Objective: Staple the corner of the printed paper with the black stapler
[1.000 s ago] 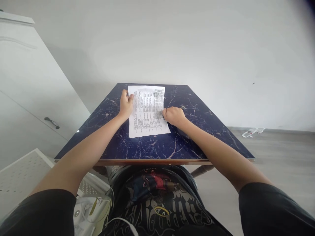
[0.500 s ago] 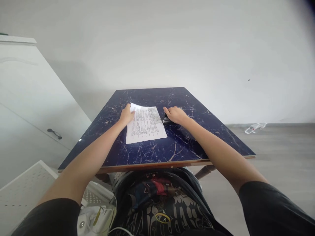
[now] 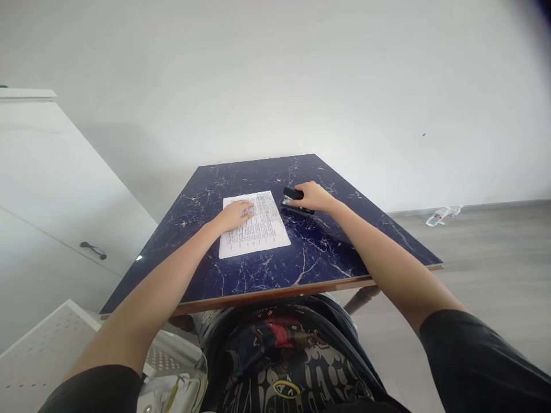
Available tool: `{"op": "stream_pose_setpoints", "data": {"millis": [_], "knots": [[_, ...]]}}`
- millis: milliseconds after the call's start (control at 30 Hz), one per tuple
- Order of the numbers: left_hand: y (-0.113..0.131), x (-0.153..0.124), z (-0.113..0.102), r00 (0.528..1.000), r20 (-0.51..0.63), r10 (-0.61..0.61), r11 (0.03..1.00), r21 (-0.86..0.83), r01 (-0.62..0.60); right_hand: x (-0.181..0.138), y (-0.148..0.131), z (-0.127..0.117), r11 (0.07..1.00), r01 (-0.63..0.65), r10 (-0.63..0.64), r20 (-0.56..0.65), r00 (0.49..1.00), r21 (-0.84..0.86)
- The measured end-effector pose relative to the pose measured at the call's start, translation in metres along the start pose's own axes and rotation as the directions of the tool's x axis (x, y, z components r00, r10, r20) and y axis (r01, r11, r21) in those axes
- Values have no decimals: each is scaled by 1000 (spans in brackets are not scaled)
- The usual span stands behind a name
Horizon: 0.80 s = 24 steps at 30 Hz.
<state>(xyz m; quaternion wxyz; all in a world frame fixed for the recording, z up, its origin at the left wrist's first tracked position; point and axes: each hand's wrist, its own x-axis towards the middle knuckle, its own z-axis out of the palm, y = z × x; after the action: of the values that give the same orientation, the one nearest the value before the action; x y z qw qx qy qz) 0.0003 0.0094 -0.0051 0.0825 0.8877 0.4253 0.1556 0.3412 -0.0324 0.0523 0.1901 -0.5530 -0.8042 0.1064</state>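
Printed paper sheets [image 3: 256, 232] lie flat on the dark blue marbled table [image 3: 258, 275]. My left hand [image 3: 235, 216] rests on their left part, fingers stretched out over the text. Just right of the paper, my right hand [image 3: 313, 197] is closed around a black stapler [image 3: 293, 194]. The stapler's jaws point toward the paper and stand apart from its right edge. My palm hides the stapler's rear part.
A white cabinet [image 3: 51, 201] with a dark handle stands to the left. Below it sits a white perforated panel [image 3: 47, 350]. Behind the table rises a pale wall [image 3: 267, 86]. A clear plastic item [image 3: 443, 215] lies on the floor at right.
My left hand has let go of the paper's raised upper-left corner and now lies flat on the sheets. The stapler has come away from the paper's right edge, its jaws now visible.
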Motion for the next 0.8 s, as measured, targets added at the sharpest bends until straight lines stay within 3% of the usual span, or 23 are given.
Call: {"op": "stream_pose_setpoints", "data": {"millis": [67,133,267,400,467,533,667,800], "knots": [[3,-1,1,1000,15,17,1000,-1,-17,1,-13,7,994,-15,23,-73,997,111],[5,0,2,998,13,63,998,-24,-63,1,-30,16,979,6,2,-39,999,202],[6,3,3,986,-22,163,981,-104,-165,-4,-64,41,984,67,-80,74,994,163],[6,4,2,978,-49,201,969,-138,-206,-10,-80,52,945,244,-262,55,964,219],[5,4,2,976,-70,204,965,-153,-213,-11,-80,47,915,259,-305,112,946,308],[3,3,2,974,-90,208,962,-159,-220,-11,-76,37,929,165,-255,249,934,332],[2,2,3,974,-106,199,965,-153,-214,-14,-57,7,971,21,-133,465,875,239],[4,2,3,974,-117,196,963,-165,-214,-24,-27,-28,977,-56,-73,574,816,205]]}}
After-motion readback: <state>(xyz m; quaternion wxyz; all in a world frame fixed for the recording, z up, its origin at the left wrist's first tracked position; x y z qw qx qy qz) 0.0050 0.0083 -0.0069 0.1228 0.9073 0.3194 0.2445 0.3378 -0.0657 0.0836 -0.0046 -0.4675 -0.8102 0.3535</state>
